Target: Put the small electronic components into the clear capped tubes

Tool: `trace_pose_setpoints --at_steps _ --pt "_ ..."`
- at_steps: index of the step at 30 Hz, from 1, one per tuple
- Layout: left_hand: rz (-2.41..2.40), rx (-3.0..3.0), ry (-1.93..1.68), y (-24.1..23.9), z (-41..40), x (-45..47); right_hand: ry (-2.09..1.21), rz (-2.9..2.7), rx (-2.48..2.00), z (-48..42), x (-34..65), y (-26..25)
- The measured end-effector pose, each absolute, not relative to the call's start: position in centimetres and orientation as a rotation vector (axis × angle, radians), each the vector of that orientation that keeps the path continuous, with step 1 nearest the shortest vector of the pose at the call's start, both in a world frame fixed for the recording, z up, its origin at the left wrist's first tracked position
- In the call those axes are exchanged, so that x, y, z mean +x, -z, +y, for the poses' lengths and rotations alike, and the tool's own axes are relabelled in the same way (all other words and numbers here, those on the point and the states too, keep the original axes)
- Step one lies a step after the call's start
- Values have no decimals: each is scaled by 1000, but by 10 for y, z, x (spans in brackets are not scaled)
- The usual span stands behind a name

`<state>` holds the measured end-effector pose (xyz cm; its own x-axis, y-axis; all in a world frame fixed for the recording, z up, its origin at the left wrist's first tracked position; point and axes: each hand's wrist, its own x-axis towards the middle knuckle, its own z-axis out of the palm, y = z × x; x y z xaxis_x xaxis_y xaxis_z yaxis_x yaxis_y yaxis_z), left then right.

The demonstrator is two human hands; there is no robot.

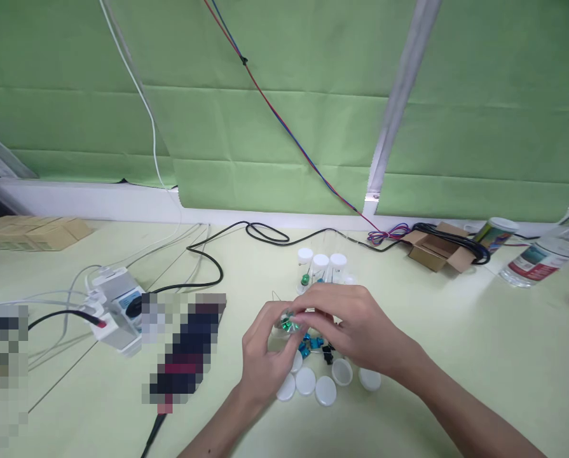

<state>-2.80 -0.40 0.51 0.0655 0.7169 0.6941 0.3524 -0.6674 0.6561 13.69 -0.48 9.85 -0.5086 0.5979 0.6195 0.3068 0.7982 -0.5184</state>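
My left hand (pixel 260 356) is closed round a small clear jar (pixel 279 331), its mouth tilted toward me. A shiny green piece (pixel 288 324) shows inside the jar. The fingers of my right hand (pixel 360 324) are pinched together at the jar's mouth; whatever is between the fingertips is hidden. Under my hands lie several small blue parts (pixel 315 343) and a black part (pixel 328 354). Several round white lids (pixel 306 381) are spread on the table in front of them. Just behind my right hand stand clear jars with white caps (pixel 320 262), partly covered by it.
A white power strip (pixel 117 308) with plugged-in cables sits left, beside a blurred dark object (pixel 186 350). A black cable (pixel 265 234) runs along the back. To the right are an open cardboard box (pixel 439 248), a canister (pixel 496 234) and a water bottle (pixel 541 257).
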Motion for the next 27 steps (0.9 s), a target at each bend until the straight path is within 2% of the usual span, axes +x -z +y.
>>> trace_pose_setpoints --at_steps 11,19,27 --pt "1393 1664 -1623 -2 2 -28 -429 -2184 -1047 6 153 -100" --pt "1403 1673 -1660 -2 1 -27 -512 -2356 -1209 25 149 -67" --pt "1381 1540 -1890 -3 1 -27 -462 -2425 -1263 31 140 -46"
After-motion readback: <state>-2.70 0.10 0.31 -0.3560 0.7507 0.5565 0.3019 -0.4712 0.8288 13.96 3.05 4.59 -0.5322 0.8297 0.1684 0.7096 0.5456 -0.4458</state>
